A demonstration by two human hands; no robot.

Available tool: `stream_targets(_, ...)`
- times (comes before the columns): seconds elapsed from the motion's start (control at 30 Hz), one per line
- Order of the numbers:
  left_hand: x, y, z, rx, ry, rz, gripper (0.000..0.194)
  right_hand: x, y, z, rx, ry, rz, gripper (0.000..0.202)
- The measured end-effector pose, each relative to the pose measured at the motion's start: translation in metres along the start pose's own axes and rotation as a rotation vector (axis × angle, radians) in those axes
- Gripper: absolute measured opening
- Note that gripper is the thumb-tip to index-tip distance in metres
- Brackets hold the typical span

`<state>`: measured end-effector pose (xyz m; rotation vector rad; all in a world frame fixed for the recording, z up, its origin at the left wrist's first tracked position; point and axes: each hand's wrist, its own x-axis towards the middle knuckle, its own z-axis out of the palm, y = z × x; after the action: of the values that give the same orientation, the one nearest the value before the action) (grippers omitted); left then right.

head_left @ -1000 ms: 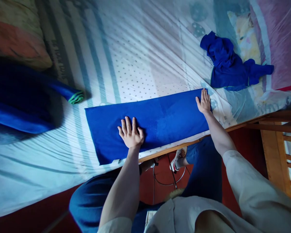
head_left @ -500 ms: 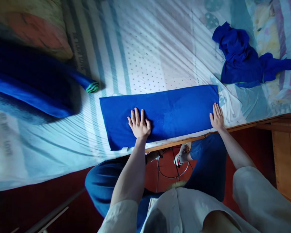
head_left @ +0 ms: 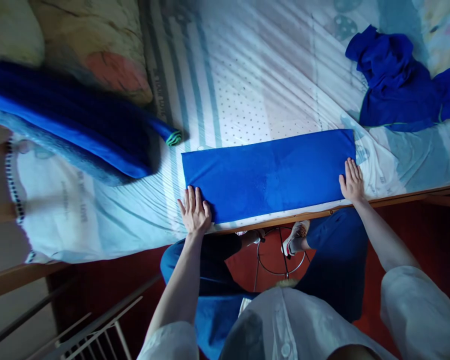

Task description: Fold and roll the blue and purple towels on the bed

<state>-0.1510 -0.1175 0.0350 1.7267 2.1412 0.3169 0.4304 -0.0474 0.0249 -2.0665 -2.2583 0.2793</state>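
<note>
A blue cloth [head_left: 270, 175], folded into a long flat rectangle, lies along the front edge of the bed. My left hand [head_left: 195, 212] rests on its near left corner, palm down with the fingers stretched out. On the cloth's right end lies my right hand [head_left: 352, 181], flat, its fingers straight and close to one another. Neither hand grasps anything. Behind and to the right sits a crumpled blue cloth [head_left: 393, 80], with thin green edging. To the left is a thick stack of blue cloth [head_left: 78, 120], beside a rolled piece [head_left: 170, 136] with a green edge.
A striped and dotted sheet [head_left: 247, 100] covers the bed, whose wooden edge [head_left: 285, 218] runs in front of me. A patterned pillow [head_left: 112, 55] lies at the back left. Below are a metal stool frame [head_left: 281, 272] and a white metal rack [head_left: 101, 335].
My left hand has slid left from the cloth's surface to its near left corner. My right hand stays at the right end. The view has shifted left.
</note>
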Motion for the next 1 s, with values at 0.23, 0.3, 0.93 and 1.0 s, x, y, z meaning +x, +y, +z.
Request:
stream_targets(0.23, 0.051, 0.04, 0.007, 0.042, -0.06, 0.218, 0.066, 0.021, -0.011, -0.01, -0.062, -0.017, 0.001, 0.066)
stream_targets(0.3, 0.079, 0.052, 0.014, 0.035, -0.074, 0.254, 0.065, 0.046, -0.02, -0.009, -0.068, -0.008, -0.025, 0.065)
stream_targets(0.93, 0.084, 0.005, 0.005, -0.027, 0.002, 0.046, 0.071, 0.102, 0.003, 0.012, -0.059, -0.031, 0.036, 0.067)
stream_targets(1.0, 0.053, -0.004, 0.0, -0.012, -0.016, 0.056, 0.072, 0.076, 0.003, 0.006, -0.053, -0.034, 0.039, 0.067)
